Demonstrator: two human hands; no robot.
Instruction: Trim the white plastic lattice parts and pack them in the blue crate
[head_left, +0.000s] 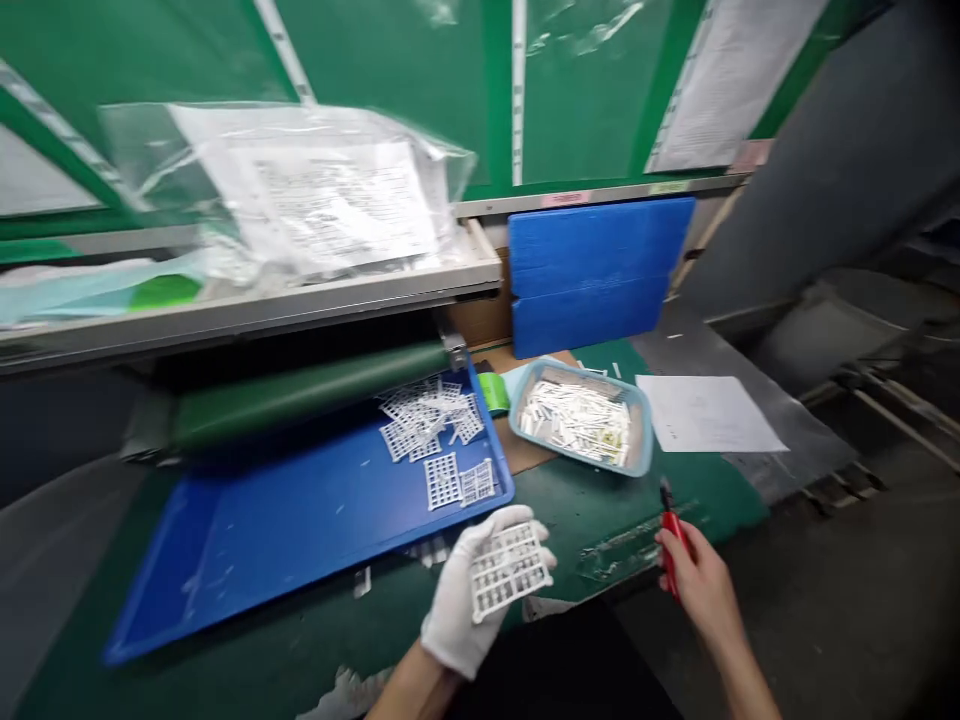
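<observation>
My left hand (463,590), in a white glove, holds a white plastic grid (511,570) with small square openings, lying across the palm. My bare right hand (697,568) is wrapped round red-handled nippers (673,540), their dark tip pointing up and away from me. More white grids (442,480) lie at the right end of a blue tray (285,530), some in a loose pile. Beyond my hands stands a light blue bin (641,440) filled with thin white plastic sticks (577,415).
A green roller (307,400) spans the tray's far side, under a shelf (360,297) with bagged papers (337,200). A blue board (600,270) stands upright behind the bin. A white sheet (709,412) and green tape roll (493,393) flank the bin. Scraps lie on the green mat (562,510).
</observation>
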